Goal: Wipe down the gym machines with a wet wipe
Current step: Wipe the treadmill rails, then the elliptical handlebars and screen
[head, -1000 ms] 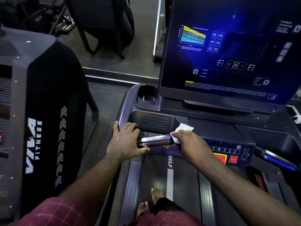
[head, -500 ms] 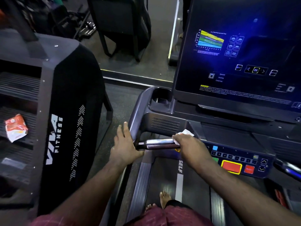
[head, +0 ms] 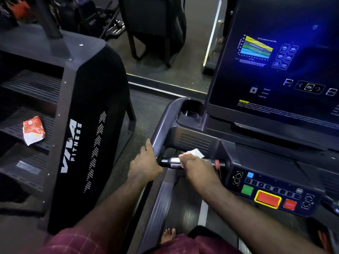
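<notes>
I stand on a dark treadmill (head: 192,142) with a lit screen. A chrome pulse handle (head: 173,162) sticks out to the left below the console. My right hand (head: 196,166) grips this handle with a white wet wipe (head: 195,153) wrapped under the fingers; a corner of the wipe sticks up behind the hand. My left hand (head: 145,165) holds the treadmill's grey left side rail (head: 159,132), thumb on the inner side, just left of the handle's end.
A black VIVA FITNESS stair machine (head: 77,136) stands close on the left, with an orange and white packet (head: 33,130) on one step. The control panel (head: 271,191) with red and green buttons lies right of my hand. My bare foot (head: 167,234) is on the belt.
My left hand has left the chrome handle and taken the side rail. My right hand with the wipe has slid left along the handle. The view has turned left.
</notes>
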A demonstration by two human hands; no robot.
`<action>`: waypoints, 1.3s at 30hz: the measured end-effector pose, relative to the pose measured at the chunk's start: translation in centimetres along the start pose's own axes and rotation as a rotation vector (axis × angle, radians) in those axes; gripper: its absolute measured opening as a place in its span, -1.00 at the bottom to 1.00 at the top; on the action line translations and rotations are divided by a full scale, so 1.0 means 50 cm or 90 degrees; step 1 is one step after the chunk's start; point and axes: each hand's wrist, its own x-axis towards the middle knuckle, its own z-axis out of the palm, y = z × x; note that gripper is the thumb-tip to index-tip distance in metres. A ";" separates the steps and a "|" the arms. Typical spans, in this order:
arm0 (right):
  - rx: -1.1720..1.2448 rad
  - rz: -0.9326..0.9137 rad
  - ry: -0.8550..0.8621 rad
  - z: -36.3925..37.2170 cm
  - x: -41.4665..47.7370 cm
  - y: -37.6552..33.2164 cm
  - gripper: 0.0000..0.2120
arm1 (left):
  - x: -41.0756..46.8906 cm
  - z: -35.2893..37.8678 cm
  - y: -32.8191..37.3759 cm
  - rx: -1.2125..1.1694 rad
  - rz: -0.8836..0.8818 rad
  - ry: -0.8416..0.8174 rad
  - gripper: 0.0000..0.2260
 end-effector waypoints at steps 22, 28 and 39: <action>-0.002 -0.339 0.111 0.039 0.008 0.064 -0.67 | -0.002 0.003 0.012 0.021 -0.028 0.015 0.08; -0.066 -0.329 0.144 0.007 -0.021 0.119 -0.79 | -0.006 0.005 0.011 0.018 -0.022 0.031 0.04; -0.016 -0.290 0.100 0.001 -0.024 0.115 -0.85 | 0.000 0.008 0.011 0.029 -0.020 0.029 0.06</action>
